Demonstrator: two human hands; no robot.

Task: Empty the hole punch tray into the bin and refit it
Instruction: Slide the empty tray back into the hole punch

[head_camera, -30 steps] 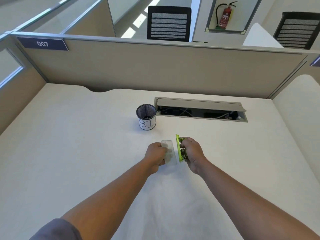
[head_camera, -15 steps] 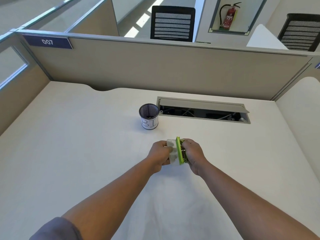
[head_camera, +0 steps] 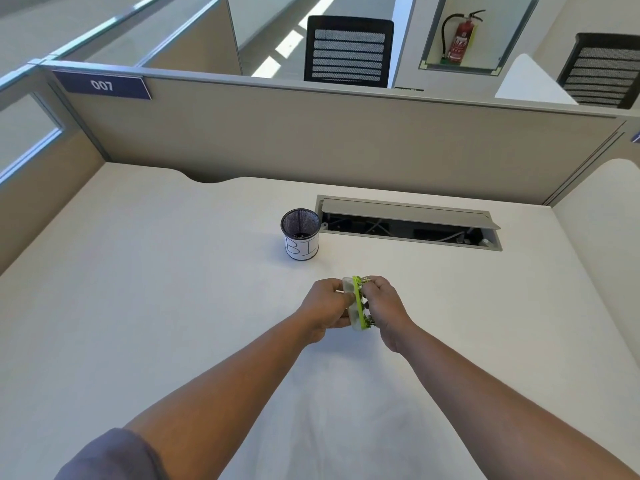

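A small green hole punch stands on its side above the white desk, gripped by my right hand. Its translucent white tray lies flat against the punch's green base, and my left hand presses on it from the left. Both hands hide much of the punch and tray. A black mesh cup marked as the bin stands upright on the desk, a short way beyond and left of my hands, with dark bits at its bottom.
An open cable trough with a raised grey lid is set into the desk behind the hands, right of the bin. Beige partition walls close off the back and left. Office chairs stand beyond the partition.
My left hand has brought the tray rightwards from a small gap against the punch's green base, and both hands now close around them together.
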